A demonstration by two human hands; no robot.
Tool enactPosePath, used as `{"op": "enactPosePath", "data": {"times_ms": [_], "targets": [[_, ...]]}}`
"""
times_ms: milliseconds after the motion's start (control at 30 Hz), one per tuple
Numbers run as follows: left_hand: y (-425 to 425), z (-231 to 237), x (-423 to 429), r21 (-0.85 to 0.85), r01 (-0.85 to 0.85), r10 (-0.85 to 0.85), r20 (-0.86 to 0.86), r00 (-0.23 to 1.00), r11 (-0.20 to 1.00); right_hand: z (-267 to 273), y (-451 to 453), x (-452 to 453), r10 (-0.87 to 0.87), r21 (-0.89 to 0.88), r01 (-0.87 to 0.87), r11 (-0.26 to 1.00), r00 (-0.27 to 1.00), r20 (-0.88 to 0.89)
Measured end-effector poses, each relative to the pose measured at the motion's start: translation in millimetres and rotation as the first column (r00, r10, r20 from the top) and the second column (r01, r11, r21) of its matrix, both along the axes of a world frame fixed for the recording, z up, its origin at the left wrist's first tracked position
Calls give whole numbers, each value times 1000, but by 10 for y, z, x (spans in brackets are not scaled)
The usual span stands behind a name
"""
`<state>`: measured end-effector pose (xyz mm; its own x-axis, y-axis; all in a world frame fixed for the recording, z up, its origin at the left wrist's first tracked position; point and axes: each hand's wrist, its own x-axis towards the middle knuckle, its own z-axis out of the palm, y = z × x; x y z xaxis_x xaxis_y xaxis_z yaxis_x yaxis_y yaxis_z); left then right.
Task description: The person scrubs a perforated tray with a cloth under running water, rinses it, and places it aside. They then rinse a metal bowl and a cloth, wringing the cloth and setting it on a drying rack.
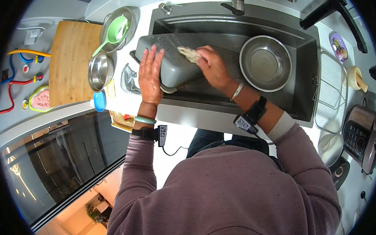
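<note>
A grey perforated drain basket (180, 73) lies tilted over the left part of the dark sink (302, 62), its holed face upward. My left hand (151, 75) rests flat on the basket's left end, fingers extended and slightly apart. In my right hand (213, 67) a crumpled pale cloth (189, 54) is pinched between thumb and fingers, against the basket's upper surface near the holes. To the right of this hand, a round stainless steel basin (265, 63) sits in the sink.
A faucet (238, 2) stands behind the sink. On the left are a steel bowl (100, 72), a green strainer (116, 30), a wooden board (75, 62) and a grey mesh cloth (129, 79). A wire basket (331, 92) lies along the sink's right edge.
</note>
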<state>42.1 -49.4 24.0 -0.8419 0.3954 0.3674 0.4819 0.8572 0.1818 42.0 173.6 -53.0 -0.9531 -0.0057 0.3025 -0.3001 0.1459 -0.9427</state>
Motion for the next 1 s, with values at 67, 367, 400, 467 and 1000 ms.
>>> {"op": "enactPosePath", "data": {"times_ms": [67, 367, 400, 467, 1000], "targets": [[3, 101, -181, 38, -9, 10, -28, 1000, 999, 360, -109, 146, 12, -23, -15, 1000, 994, -110], [158, 184, -457, 129, -123, 126, -10, 992, 984, 530, -375, -49, 48, 428, 161, 889, 898, -437], [172, 160, -457, 111, -138, 140, -6, 990, 984, 456, -382, -74, 45, 457, 173, 872, 903, -427], [176, 120, -450, 111, -142, 145, -17, 989, 984, 303, -368, -114, 8, 395, 222, 891, 863, -505], [191, 147, -444, 101, -162, 166, -35, 985, 982, -924, 505, -216, -148, 600, 218, 769, 975, -165]]}}
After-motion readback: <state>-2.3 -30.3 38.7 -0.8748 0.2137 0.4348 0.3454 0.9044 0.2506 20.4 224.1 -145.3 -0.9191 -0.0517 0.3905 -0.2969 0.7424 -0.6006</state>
